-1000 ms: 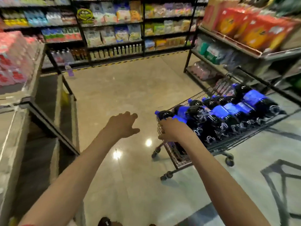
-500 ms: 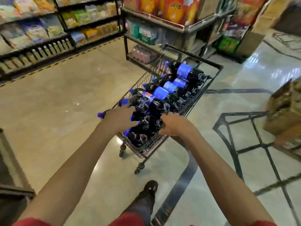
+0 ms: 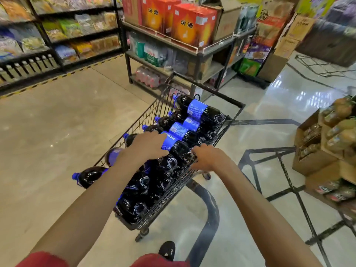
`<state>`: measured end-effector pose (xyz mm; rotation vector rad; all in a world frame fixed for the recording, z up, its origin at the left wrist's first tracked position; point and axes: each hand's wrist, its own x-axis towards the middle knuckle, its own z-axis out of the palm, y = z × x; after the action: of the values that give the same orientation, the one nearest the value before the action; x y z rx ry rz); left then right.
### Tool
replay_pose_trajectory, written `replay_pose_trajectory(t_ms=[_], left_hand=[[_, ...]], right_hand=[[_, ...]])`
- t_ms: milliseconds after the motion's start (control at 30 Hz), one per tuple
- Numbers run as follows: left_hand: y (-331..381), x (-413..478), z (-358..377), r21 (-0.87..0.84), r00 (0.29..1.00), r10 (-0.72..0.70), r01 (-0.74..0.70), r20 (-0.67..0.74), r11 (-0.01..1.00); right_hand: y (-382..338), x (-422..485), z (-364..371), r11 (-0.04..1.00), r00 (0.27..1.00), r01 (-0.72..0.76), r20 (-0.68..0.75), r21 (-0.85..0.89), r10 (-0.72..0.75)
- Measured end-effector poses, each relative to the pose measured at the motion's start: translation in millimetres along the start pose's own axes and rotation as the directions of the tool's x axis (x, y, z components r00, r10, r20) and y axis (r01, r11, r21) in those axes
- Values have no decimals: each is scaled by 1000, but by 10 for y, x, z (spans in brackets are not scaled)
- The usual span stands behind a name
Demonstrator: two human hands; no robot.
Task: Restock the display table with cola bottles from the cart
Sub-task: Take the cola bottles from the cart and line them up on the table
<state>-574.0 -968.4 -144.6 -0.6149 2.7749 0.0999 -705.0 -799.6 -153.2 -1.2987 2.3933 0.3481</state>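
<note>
At the bottom edge, a black shoe [image 3: 168,249] stands on the shiny floor [image 3: 57,122] beside the near end of a wire cart [image 3: 148,114]. Both bare forearms reach over the cart, which is heaped with cola bottles [image 3: 198,110] lying on their sides, blue caps pointing left. The left hand [image 3: 148,146] clasps the shoulder of the top bottle [image 3: 179,149], fingers bent over its blue label; the right hand [image 3: 211,157] curls round the same bottle's base, just at the cart's rim. Beyond the cart stands a metal rack [image 3: 200,53] carrying orange boxes [image 3: 192,24]. Blurred grocery shelves [image 3: 57,35] line the far left.
</note>
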Motion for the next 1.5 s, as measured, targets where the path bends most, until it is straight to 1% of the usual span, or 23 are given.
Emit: replay_pose_trajectory(t_ms=[267,400,567,700,833,900,967,1033,1133,1200,1267,1367,1433,1500], left_hand=[[164,976,-158,7,996,43,-44,83,999],[240,1470,-170,-14,996,12,-11,83,1000],[365,2100,-242,-40,994,-77,80,76,996],[489,2545,-267,-111,978,-167,182,128,977],[561,2904,-286,-234,953,-271,297,138,926],[593,3050,-263,-310,942,-294,332,163,891],[608,3156,-191,-402,923,-315,380,222,833],[606,3242,-100,-446,898,-356,438,259,780],[575,3385,-28,-517,872,-424,487,245,704],[552,3504,0,-598,849,-483,505,214,622],[524,3636,28,-669,824,-529,513,206,538],[472,3868,167,-735,788,-557,537,263,413],[417,4011,250,-780,755,-567,557,330,287],[369,4108,288,-835,718,-569,542,400,96]], right_hand=[[695,675,-149,999,999,-17,39,47,15],[1083,1027,-233,998,1000,-12,24,62,10],[1600,1562,-403,999,1000,27,8,45,-27],[1944,1954,-575,995,996,94,-6,18,-93],[2175,2303,-701,991,990,130,-50,9,-129],[2251,2454,-732,990,987,144,-71,-12,-144],[2288,2584,-735,988,985,156,-69,-18,-157],[2306,2705,-725,985,984,173,-51,-17,-173],[2303,2874,-708,982,981,191,-30,-8,-191],[2285,2988,-686,979,978,204,-41,-13,-204],[2253,3112,-661,979,979,201,-35,18,-200],[2206,3290,-629,980,983,183,-3,75,-183],[2178,3387,-608,980,985,168,30,107,-172],[2144,3468,-561,977,986,155,47,143,-163]])
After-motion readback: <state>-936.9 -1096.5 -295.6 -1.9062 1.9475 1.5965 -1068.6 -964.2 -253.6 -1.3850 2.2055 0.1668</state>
